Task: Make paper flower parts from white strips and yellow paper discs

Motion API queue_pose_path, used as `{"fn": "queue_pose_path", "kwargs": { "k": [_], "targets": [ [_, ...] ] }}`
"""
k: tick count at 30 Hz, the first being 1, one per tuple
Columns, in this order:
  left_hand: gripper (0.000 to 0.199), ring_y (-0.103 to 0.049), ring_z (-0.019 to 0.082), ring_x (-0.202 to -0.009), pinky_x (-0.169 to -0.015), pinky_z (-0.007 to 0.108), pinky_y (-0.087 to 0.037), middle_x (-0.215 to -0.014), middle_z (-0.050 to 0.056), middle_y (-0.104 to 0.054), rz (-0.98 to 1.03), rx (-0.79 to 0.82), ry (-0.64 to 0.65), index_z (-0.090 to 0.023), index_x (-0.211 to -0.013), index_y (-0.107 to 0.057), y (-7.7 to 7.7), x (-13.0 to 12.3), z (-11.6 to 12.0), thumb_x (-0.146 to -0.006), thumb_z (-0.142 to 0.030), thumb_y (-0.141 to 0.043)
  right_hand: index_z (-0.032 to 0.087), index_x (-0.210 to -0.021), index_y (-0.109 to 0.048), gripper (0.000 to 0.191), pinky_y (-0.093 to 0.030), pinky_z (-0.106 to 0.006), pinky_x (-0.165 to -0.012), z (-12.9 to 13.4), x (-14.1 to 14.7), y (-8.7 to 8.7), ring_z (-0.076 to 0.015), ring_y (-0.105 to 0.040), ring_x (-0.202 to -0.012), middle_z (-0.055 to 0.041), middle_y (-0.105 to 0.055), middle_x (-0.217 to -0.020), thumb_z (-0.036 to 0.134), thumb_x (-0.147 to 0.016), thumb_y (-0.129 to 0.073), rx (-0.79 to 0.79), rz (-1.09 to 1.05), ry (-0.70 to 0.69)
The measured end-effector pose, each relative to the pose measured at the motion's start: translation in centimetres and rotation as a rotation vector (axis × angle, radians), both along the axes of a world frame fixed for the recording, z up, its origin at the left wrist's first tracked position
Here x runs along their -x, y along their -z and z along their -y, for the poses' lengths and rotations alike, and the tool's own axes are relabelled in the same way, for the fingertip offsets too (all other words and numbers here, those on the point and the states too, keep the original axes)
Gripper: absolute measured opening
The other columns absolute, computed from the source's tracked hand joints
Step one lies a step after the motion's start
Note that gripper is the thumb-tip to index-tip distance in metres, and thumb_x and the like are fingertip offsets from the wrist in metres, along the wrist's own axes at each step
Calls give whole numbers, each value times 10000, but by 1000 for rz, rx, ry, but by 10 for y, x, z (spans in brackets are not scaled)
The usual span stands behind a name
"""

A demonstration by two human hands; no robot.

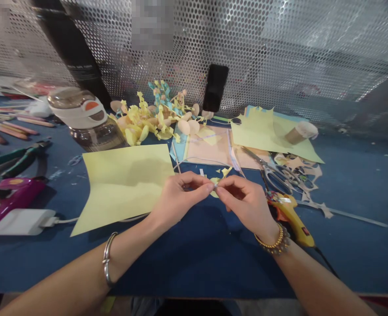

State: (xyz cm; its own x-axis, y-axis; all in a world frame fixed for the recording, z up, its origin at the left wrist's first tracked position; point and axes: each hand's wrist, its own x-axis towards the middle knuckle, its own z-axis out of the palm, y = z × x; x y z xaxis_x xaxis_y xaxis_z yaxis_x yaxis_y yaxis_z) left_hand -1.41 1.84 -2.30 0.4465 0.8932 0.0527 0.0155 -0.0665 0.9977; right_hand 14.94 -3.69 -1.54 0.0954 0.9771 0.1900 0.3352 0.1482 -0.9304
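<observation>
My left hand (187, 193) and my right hand (242, 199) meet over the blue table, fingertips almost touching. Both pinch a tiny whitish piece (215, 186), too small to name. Just behind the fingertips lies a round yellow paper piece (215, 193), partly hidden by them. Small yellow scraps (226, 171) rest beyond it. A yellow paper sheet (124, 184) spreads out beside my left hand, its edge running under that wrist. Close to my right wrist lies a yellow hot glue gun (292, 219).
Scissors (276, 175) and paper offcuts (304, 171) lie at right, near a long metal strip (348, 213). Behind stand paper flowers (157, 114), a lidded jar (88, 118) and a phone (215, 87) against perforated metal. Green-handled pliers (16, 158) and a purple power strip (14, 199) are left.
</observation>
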Motion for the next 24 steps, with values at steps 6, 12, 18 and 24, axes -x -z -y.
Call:
{"fn": "queue_pose_path", "kwargs": {
  "k": [6, 12, 18, 24],
  "targets": [
    [178, -425, 66, -494, -440, 185, -313, -550, -37, -537, 86, 224, 42, -186, -678, -694, -4, -4, -1, -762, -342, -715, 189, -777, -639, 100, -361, -206, -428, 1, 0, 0, -70, -458, -456, 52, -532, -563, 275, -829, -635, 1, 7, 31],
    [190, -376, 69, -451, -415, 198, -272, -508, -40, -489, 169, 350, 36, -195, -688, -698, -3, -4, -2, -762, -369, -700, 195, -854, -661, 122, -383, -224, -437, 0, 0, 3, -68, -486, -499, -5, -587, -802, 306, -849, -613, 15, -22, -13],
    [210, -375, 70, -450, -415, 203, -274, -493, -48, -475, 121, 287, 15, -192, -650, -684, -2, -4, -1, -748, -376, -715, 192, -788, -657, 118, -392, -237, -461, -1, 1, 5, -75, -465, -519, -1, -575, -792, 303, -827, -652, 14, -11, -26],
    [177, -446, 77, -481, -415, 182, -335, -528, -29, -537, 91, 200, -18, -199, -725, -724, -4, -4, -1, -770, -368, -698, 192, -741, -635, 167, -365, -238, -463, -1, 0, 3, -77, -439, -511, 13, -540, -722, 319, -849, -626, 16, 5, -16]
  ]
}}
